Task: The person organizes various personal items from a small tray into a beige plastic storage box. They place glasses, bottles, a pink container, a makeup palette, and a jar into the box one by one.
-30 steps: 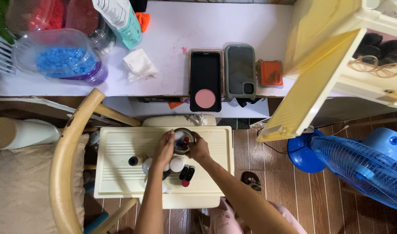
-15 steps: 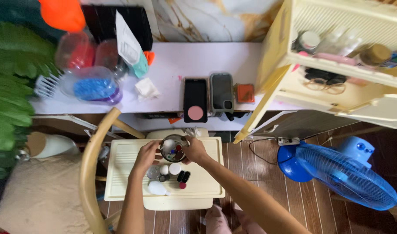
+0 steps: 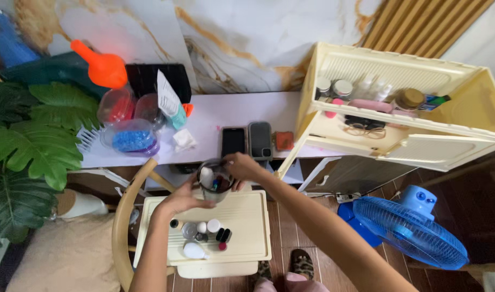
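Nearest to me stands a small cream table [image 3: 247, 238], and on it lie several small bottles and jars [image 3: 203, 230], close together near its left front part. Above this table I hold a clear cup [image 3: 214, 181] in the air with both hands. My left hand [image 3: 185, 199] is under and beside the cup, its fingers closed around the lower wall. My right hand [image 3: 241, 166] holds the upper rim, its fingers bent over the edge. Inside the cup I see small coloured things, but I cannot tell what they are. Behind the cup is the white desk [image 3: 226, 111], with two phones [image 3: 247, 140] lying side by side. To the right stands an open cream cabinet [image 3: 399, 108], and a blue fan [image 3: 409, 230] is on the floor.
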